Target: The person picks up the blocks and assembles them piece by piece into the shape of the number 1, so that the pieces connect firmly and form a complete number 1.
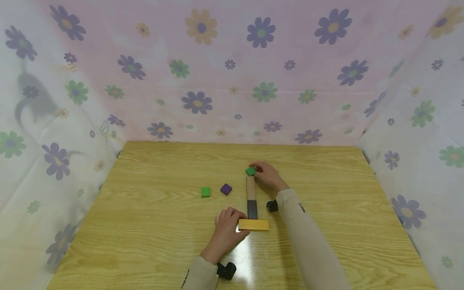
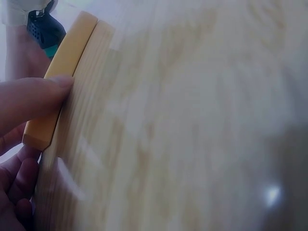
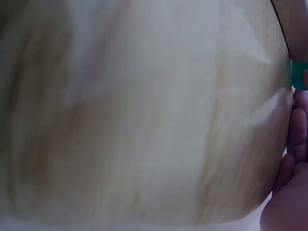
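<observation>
My left hand grips the left end of a long yellow block lying crosswise on the table, thumb on the near side. In the left wrist view the thumb presses the side of this yellow block. A dark block runs away from the yellow one, and a natural wood block continues that line. At the far end my right hand pinches a small green block, turned slightly askew. The right wrist view catches only an edge of this green block.
Left of the row lie a purple square block and a lighter green square block on the wood-grain table. Black wrist devices are worn at both sleeves. Flowered cloth walls the table's back and sides.
</observation>
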A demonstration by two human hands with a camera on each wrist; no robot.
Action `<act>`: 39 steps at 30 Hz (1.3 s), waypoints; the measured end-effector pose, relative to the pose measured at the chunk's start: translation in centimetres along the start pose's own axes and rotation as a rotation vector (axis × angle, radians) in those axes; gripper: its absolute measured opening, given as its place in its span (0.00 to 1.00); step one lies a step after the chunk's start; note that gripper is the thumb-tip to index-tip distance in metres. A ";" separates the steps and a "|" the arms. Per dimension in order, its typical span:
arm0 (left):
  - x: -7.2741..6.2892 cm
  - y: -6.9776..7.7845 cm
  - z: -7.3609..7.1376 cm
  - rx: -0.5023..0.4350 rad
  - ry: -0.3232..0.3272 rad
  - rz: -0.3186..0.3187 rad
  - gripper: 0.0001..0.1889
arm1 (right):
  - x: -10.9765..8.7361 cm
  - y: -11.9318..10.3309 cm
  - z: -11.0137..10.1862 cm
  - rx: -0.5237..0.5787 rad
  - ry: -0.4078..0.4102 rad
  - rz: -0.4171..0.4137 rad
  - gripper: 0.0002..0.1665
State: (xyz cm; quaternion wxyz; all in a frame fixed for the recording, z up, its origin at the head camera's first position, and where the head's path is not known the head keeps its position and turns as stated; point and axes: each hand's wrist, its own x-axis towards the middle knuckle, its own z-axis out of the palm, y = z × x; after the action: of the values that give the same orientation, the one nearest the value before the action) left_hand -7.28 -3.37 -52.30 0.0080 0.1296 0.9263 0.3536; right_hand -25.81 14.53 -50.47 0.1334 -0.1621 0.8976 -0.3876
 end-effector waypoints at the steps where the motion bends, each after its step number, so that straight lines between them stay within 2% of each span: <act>1: 0.0 0.0 0.0 0.002 -0.001 0.000 0.17 | 0.0 0.0 0.0 -0.008 0.002 -0.003 0.21; 8: -0.1 -0.1 -0.1 0.000 -0.013 0.004 0.19 | 0.1 0.1 0.1 0.000 0.010 0.030 0.20; 23: -0.1 -0.2 -0.5 -0.064 -0.065 -0.014 0.24 | 0.3 0.3 0.1 0.036 0.005 0.005 0.20; 30: 0.0 -0.2 -0.3 -0.034 -0.040 -0.012 0.20 | 0.2 0.7 0.2 0.039 0.027 -0.076 0.19; 39: 0.0 -0.3 0.0 -0.024 -0.018 -0.011 0.18 | 0.3 0.5 0.2 0.030 0.019 -0.018 0.19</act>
State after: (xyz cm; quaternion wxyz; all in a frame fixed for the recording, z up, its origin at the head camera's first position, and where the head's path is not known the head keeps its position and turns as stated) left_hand -7.38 -3.55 -52.49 0.0201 0.1274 0.9227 0.3634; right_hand -26.07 14.60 -51.02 0.1240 -0.1643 0.8913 -0.4039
